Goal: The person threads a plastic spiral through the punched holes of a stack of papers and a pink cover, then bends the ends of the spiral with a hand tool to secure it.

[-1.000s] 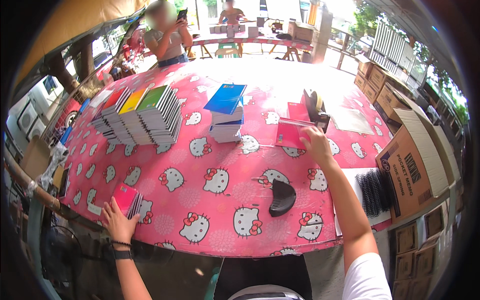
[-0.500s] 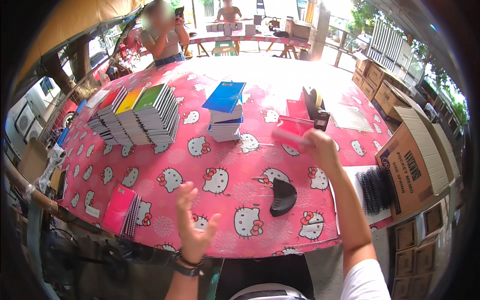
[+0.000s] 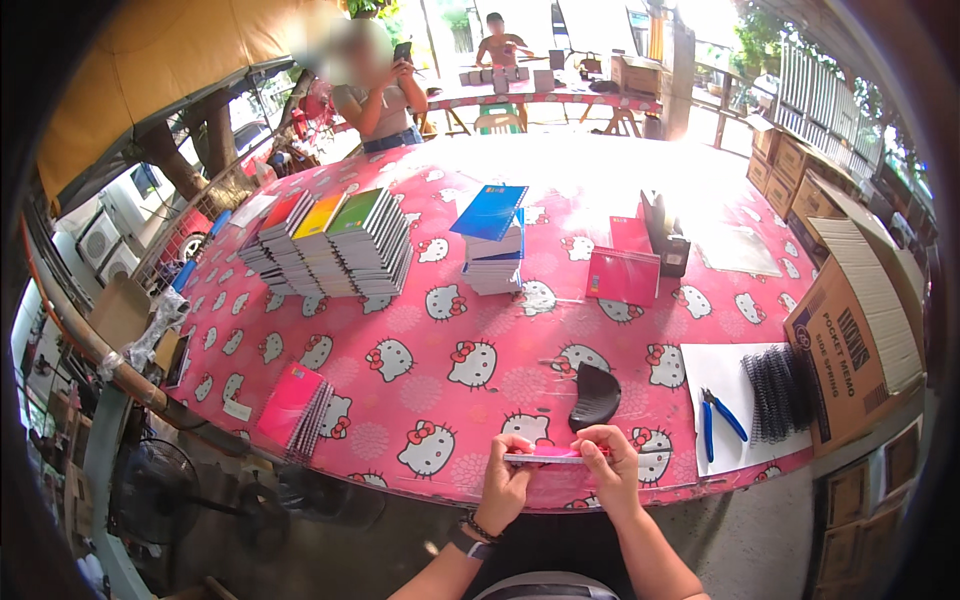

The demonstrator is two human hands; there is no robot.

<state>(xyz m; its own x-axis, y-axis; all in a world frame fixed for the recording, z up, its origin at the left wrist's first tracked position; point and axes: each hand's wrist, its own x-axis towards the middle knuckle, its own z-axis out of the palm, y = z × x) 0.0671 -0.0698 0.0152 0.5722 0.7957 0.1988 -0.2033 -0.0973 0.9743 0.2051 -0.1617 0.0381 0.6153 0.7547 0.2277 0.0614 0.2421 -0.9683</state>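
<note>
My left hand and my right hand grip a thin pink notebook by its two ends, above the table's near edge. I see it almost edge-on; its cover is largely hidden. Just beyond it lies a black half-moon-shaped object. Pink notebooks rest farther off, beside a black tape dispenser. To the right, blue-handled pliers and a bundle of black spiral coils are on a white sheet. Several spiral-bound pink notebooks lie at near left.
Stacks of blue notebooks and green notebooks, with yellow and red ones alongside, stand on the pink patterned tablecloth. An open cardboard box is at the right edge. A person with a phone stands beyond the table.
My right hand has come back from the far pink notebooks with one of them. My left hand, open before, has closed on its other end. The view has shifted, revealing the pliers.
</note>
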